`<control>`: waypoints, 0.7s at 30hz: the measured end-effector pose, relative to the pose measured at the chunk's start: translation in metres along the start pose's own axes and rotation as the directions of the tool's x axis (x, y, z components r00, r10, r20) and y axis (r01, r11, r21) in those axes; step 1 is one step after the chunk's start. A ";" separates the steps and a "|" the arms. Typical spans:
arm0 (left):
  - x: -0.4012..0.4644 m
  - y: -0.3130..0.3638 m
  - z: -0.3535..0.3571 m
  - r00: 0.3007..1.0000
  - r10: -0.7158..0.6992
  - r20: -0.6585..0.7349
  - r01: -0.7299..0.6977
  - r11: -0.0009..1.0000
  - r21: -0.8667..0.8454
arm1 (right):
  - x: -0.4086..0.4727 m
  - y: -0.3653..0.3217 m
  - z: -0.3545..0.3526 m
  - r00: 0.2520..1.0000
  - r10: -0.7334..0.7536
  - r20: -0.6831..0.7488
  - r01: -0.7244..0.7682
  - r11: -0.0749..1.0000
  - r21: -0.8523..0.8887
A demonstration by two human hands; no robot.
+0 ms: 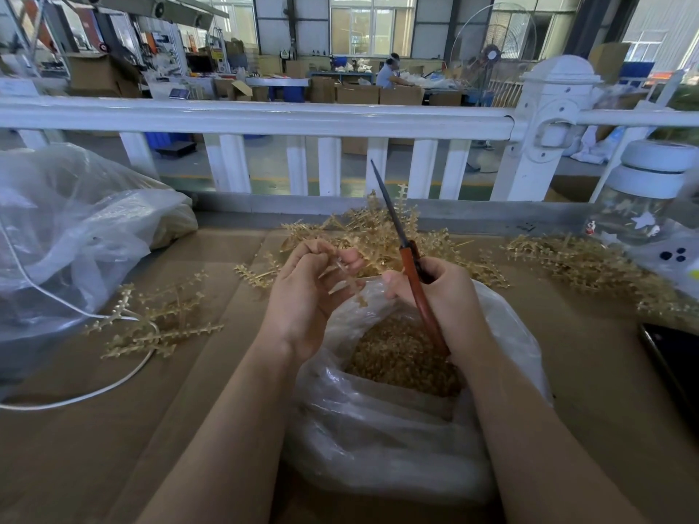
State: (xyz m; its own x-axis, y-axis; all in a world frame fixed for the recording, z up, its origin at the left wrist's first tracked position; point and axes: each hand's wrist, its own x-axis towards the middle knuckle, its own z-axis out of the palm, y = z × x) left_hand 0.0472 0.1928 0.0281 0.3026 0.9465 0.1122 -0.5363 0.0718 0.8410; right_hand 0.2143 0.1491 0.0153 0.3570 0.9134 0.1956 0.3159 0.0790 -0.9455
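Bag: nearest us, a clear bag [378,440] of gold bits [401,357] sits on the table [75,448].
Left: our left grip [310,293] pinches a gold sprig [353,287] above the bag's mouth.
Right: our right grip [442,296] curls round the scissors [410,266], blades together, pointing far.

No text, number or brand is reading legibly anywhere. The background signs [216,54] are showing only as blurred coloured patches. The bottle [639,206] is carrying star and paw-print motifs, without lettering.
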 end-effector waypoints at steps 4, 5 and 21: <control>-0.001 -0.001 0.002 0.999 -0.015 0.032 0.016 0.999 -0.044 | 0.001 -0.002 0.002 1.000 -0.006 -0.031 0.009 0.995 0.096; -0.001 -0.001 0.002 0.999 -0.014 0.037 0.016 0.999 -0.051 | 0.000 -0.003 0.002 0.999 -0.019 -0.029 0.022 0.992 0.128; -0.006 -0.013 0.002 0.976 -0.187 0.109 0.159 0.961 0.228 | -0.002 -0.002 0.004 0.981 -0.192 -0.037 0.196 0.972 0.133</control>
State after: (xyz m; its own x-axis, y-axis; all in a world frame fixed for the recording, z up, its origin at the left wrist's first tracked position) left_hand 0.0537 0.1860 0.0180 0.4812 0.8766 0.0098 -0.2876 0.1473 0.9464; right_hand 0.2097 0.1490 0.0157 0.3215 0.8660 0.3831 0.2594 0.3086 -0.9151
